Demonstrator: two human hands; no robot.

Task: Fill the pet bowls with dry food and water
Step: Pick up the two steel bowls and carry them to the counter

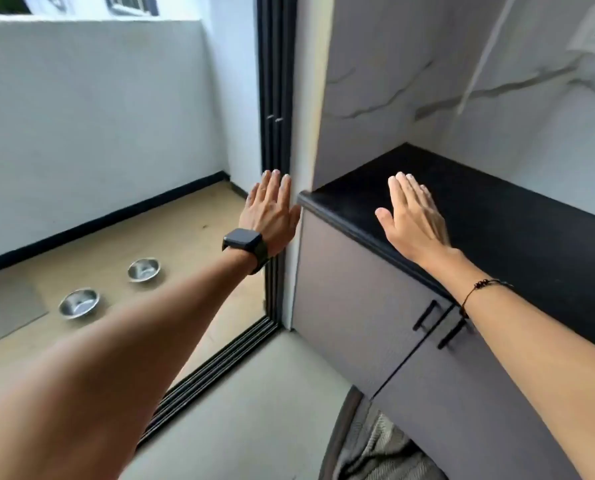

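Two steel pet bowls stand on the balcony floor at the left, the nearer bowl (79,303) and the farther bowl (143,269); both look empty. My left hand (271,209), with a black watch on its wrist, is stretched out flat with straight fingers in front of the door frame, well above and right of the bowls. My right hand (414,216) is also flat, fingers straight, held over the black countertop (517,220). Neither hand holds anything. No food or water container is in view.
A black sliding-door track (220,368) separates the indoor floor from the balcony. A grey cabinet (358,306) with black handles (427,313) stands under the countertop. A white balcony wall rises at the left. A round seat edge with cloth shows at the bottom right.
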